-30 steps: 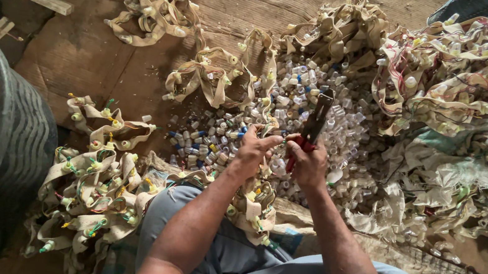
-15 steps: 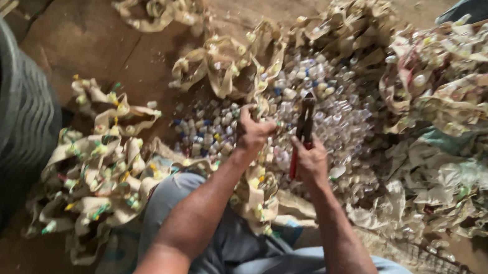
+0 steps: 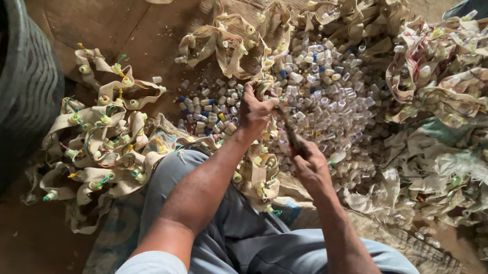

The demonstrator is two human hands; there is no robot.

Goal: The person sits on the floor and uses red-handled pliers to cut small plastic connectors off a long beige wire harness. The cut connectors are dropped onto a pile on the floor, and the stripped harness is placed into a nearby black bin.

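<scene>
My left hand is closed on a beige strap studded with small plastic spouts, which trails down between my knees. My right hand grips a dark hand tool whose tip points up toward my left hand. Just beyond both hands spreads a heap of small clear, white and blue plastic caps and tubes on the floor.
A pile of beige straps with green and yellow spouts lies at my left knee. More tangled straps and crumpled sacking lie at the right. A large dark tub stands at the left. The floor is brown boards.
The tool in my right hand has swung from upright to low, pointing at my left hand. My left hand has stretched further forward on the strap.
</scene>
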